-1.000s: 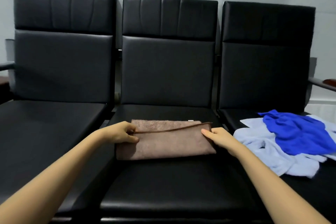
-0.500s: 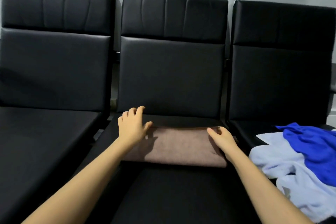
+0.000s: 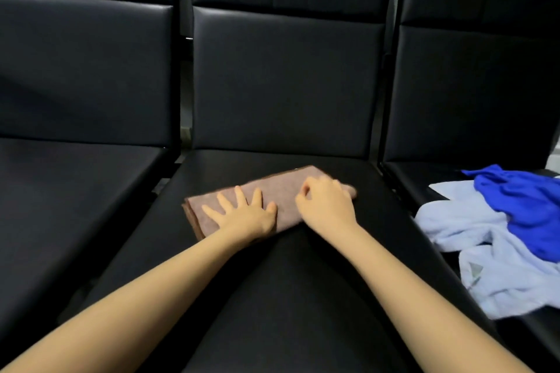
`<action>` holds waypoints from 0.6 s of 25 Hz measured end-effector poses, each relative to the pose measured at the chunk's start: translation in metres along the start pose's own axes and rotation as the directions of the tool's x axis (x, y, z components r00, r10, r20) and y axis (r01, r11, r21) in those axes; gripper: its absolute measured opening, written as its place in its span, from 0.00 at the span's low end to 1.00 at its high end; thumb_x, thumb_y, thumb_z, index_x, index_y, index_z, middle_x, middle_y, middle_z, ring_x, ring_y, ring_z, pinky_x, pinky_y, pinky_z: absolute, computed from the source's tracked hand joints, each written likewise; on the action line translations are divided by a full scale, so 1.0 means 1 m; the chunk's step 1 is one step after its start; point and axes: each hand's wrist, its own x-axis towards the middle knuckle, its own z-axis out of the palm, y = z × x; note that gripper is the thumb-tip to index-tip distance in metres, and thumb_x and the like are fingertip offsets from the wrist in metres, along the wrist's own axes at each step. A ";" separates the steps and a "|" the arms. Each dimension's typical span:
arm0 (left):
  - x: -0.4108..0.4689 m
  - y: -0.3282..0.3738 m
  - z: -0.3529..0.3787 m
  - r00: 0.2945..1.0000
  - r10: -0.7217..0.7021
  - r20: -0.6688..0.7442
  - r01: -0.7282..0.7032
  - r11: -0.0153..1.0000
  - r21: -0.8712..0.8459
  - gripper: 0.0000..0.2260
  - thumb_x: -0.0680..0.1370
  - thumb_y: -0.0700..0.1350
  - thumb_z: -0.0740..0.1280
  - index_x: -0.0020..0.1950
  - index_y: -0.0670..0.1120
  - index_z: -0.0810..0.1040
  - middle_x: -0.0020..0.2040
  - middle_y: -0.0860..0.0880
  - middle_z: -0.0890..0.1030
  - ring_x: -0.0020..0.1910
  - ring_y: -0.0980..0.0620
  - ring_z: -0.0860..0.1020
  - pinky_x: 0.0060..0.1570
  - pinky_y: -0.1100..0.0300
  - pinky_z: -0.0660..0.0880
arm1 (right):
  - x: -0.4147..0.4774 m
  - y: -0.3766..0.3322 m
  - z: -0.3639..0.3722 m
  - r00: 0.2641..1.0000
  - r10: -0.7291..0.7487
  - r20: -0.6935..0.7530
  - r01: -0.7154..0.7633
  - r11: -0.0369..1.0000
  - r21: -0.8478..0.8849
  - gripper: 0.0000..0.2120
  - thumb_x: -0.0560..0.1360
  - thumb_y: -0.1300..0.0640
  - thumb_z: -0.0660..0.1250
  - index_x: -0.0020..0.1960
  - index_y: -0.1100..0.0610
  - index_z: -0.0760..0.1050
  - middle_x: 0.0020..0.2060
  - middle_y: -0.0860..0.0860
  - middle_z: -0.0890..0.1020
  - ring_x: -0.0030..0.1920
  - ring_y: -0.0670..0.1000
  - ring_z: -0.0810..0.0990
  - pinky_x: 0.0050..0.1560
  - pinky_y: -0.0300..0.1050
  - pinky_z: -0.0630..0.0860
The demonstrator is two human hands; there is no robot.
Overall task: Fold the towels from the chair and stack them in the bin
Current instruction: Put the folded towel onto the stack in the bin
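A folded brown towel [image 3: 281,188] lies on the seat of the middle black chair [image 3: 272,297]. My left hand [image 3: 245,213] presses flat on its left half with fingers spread. On the towel's right half sits my right hand [image 3: 325,204], blurred, its fingers curled; whether it holds cloth is unclear. On the right chair's seat lies a bright blue towel [image 3: 521,200] on top of a crumpled pale blue towel [image 3: 497,257]. No bin is in view.
Three black padded chairs stand side by side with narrow gaps between the seats. The left chair's seat [image 3: 66,191] has nothing on it. The chair backs [image 3: 285,85] rise just behind the towel.
The towel was folded over and now lies slanted. My left hand came down flat onto it, my right hand moved onto its right half, and the view moved closer.
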 end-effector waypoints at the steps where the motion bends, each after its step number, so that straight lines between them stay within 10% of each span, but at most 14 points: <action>1: -0.009 0.005 -0.002 0.997 -0.043 0.069 0.042 0.999 0.014 0.28 0.80 0.63 0.44 0.78 0.57 0.46 0.78 0.46 0.42 0.75 0.35 0.41 0.67 0.31 0.41 | -0.011 0.000 0.003 0.997 0.027 0.070 -0.025 0.999 -0.024 0.16 0.79 0.52 0.56 0.63 0.56 0.73 0.62 0.57 0.75 0.63 0.58 0.72 0.61 0.49 0.68; 4: -0.040 0.010 -0.019 0.995 0.082 0.055 -0.092 0.972 0.218 0.29 0.79 0.65 0.47 0.73 0.50 0.64 0.73 0.43 0.65 0.69 0.39 0.66 0.63 0.46 0.66 | -0.032 0.024 0.005 0.958 0.143 0.247 -0.160 0.986 0.050 0.18 0.79 0.47 0.56 0.63 0.57 0.69 0.61 0.57 0.75 0.61 0.58 0.74 0.57 0.49 0.71; 7: -0.057 -0.003 -0.031 0.956 0.251 -0.149 -0.217 0.952 0.216 0.21 0.80 0.58 0.54 0.59 0.45 0.76 0.59 0.45 0.77 0.57 0.43 0.76 0.48 0.56 0.70 | -0.029 0.048 -0.005 0.948 0.225 0.224 -0.272 0.939 0.211 0.19 0.78 0.49 0.59 0.64 0.59 0.67 0.61 0.56 0.75 0.59 0.56 0.75 0.50 0.43 0.68; 12: -0.044 -0.026 -0.027 0.987 0.105 -0.122 -0.132 0.961 -0.243 0.11 0.78 0.49 0.62 0.53 0.41 0.73 0.52 0.43 0.77 0.53 0.43 0.76 0.47 0.56 0.72 | -0.025 0.042 0.000 0.915 0.286 0.285 -0.373 0.868 0.327 0.10 0.74 0.52 0.64 0.39 0.57 0.69 0.34 0.51 0.72 0.33 0.51 0.70 0.32 0.42 0.63; 15: -0.041 -0.023 -0.029 0.999 0.036 0.013 -0.018 0.739 -0.673 0.08 0.76 0.40 0.64 0.38 0.44 0.71 0.38 0.48 0.73 0.41 0.51 0.73 0.31 0.62 0.73 | -0.024 0.041 0.002 0.893 0.275 0.357 -0.422 0.787 0.450 0.11 0.71 0.54 0.69 0.35 0.60 0.73 0.30 0.53 0.75 0.31 0.52 0.73 0.33 0.41 0.66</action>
